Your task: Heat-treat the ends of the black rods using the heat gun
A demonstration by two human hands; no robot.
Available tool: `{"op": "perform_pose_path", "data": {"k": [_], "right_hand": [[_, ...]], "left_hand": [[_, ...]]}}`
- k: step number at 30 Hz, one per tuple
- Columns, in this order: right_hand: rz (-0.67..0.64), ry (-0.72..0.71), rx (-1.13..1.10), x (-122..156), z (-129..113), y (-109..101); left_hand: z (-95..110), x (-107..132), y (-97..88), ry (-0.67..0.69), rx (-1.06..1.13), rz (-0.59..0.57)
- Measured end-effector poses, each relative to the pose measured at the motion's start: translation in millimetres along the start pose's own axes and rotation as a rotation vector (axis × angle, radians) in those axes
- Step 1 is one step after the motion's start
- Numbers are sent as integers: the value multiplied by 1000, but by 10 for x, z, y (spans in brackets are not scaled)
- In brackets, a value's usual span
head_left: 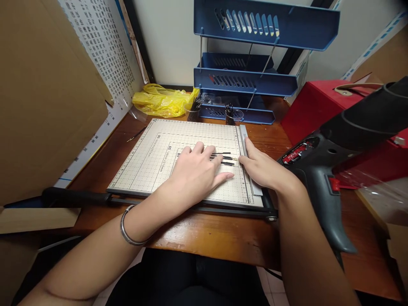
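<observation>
A gridded paper-cutter board (143, 165) lies on the wooden desk. My left hand (197, 170) rests flat on it, fingers stretched out over several thin black tubes (225, 158) lying side by side. My right hand (263, 168) sits at the board's right edge beside the metal guide rail (247, 157), thumb and forefinger pinched at the tubes' right ends. A metal bangle (129, 231) circles my left wrist. The cutter's black handle (73, 196) lies along the near edge.
A dark heat gun (328, 170) stands at the right, near my right forearm. Behind are a blue three-tier tray (248, 80), two small cups of black pieces (234, 115), a yellow plastic bag (162, 100) and a red box (318, 106). Cardboard (41, 97) leans at the left.
</observation>
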State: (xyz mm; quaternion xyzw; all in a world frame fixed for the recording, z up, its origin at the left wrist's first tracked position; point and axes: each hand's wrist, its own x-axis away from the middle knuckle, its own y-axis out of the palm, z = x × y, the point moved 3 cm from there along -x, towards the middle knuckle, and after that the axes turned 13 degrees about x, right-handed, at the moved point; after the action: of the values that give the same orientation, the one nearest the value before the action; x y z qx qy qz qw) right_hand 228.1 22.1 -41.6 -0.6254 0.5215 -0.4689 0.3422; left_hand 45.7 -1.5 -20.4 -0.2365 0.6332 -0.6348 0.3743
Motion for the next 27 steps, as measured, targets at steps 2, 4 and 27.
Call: {"op": "perform_pose_path", "data": {"k": [2, 4, 27], "right_hand": [[9, 0, 4, 1, 0, -2], [15, 3, 12, 2, -2, -1], [8, -14, 6, 23, -22, -12]], "left_hand": [[1, 0, 2, 8, 8, -2], [4, 1, 3, 17, 11, -3], [-7, -29, 16, 24, 48, -31]]}}
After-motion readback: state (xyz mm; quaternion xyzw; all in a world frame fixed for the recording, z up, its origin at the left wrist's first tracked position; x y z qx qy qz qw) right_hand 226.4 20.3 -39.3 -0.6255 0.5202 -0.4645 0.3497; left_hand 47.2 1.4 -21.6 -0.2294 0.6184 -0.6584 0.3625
